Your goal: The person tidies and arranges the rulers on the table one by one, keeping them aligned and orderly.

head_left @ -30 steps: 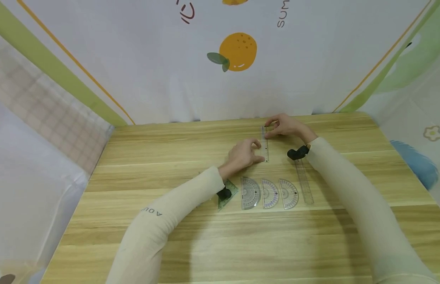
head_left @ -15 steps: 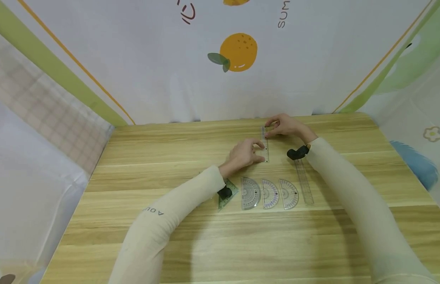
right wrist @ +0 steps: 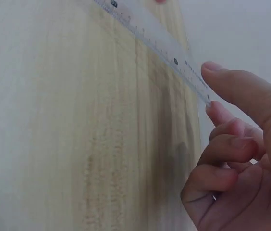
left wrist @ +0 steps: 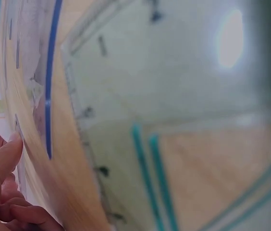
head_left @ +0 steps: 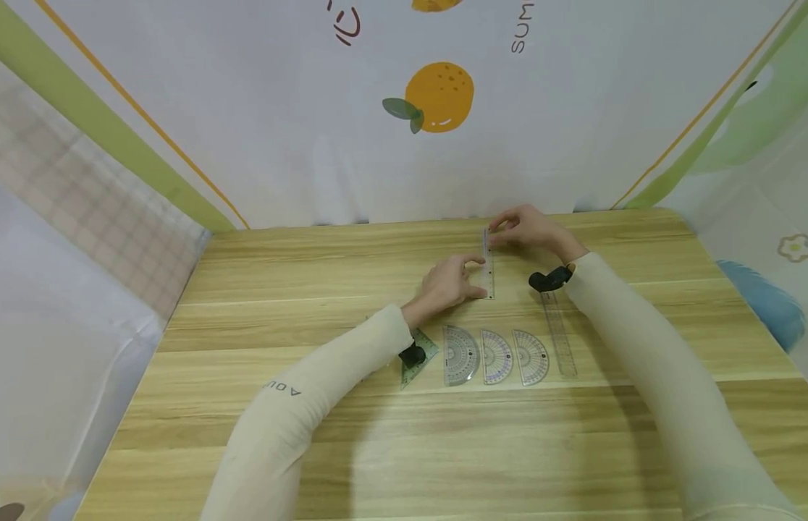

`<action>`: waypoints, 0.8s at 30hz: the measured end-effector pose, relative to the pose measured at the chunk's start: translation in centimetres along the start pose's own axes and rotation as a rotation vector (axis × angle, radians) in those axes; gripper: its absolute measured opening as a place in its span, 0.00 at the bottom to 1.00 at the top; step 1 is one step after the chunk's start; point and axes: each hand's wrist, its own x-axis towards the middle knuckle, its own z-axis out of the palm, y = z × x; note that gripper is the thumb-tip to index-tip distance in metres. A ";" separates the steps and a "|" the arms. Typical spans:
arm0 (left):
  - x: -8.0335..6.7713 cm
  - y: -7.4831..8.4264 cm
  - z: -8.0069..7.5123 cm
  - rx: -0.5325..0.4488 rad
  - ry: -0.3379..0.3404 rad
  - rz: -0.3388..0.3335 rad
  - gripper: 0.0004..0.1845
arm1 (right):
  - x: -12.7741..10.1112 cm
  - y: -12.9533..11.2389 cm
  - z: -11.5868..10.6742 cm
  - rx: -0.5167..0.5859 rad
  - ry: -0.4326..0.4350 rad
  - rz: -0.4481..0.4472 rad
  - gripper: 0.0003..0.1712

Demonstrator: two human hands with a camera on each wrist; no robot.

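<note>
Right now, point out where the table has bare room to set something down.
Bare wood lies left of the left hand and near the table front edge. Crowded: the protractors, triangle, and both rulers mid-table.

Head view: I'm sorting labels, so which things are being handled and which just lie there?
In hand:
clear plastic straight ruler
left hand
right hand

Lying about:
three clear half-round protractors
green triangular set square
second clear ruler
wooden table
</note>
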 end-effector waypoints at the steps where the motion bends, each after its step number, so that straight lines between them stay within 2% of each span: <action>1: 0.0 0.0 0.0 0.003 0.011 0.000 0.37 | 0.0 0.0 0.0 0.010 0.014 0.003 0.26; 6: -0.1 0.0 0.0 0.001 0.049 -0.007 0.43 | -0.2 0.0 0.0 0.036 0.074 -0.001 0.24; 13: -0.1 0.1 0.0 -0.009 0.048 -0.036 0.43 | -0.2 -0.2 -0.2 0.169 0.126 0.015 0.21; 18: -0.1 0.1 0.0 -0.031 0.035 -0.023 0.37 | -0.2 -0.8 -0.2 0.298 0.147 0.045 0.19; 24: -0.1 0.1 -0.2 -0.056 0.006 0.000 0.26 | -0.4 -1.2 -0.3 0.506 0.145 0.061 0.15</action>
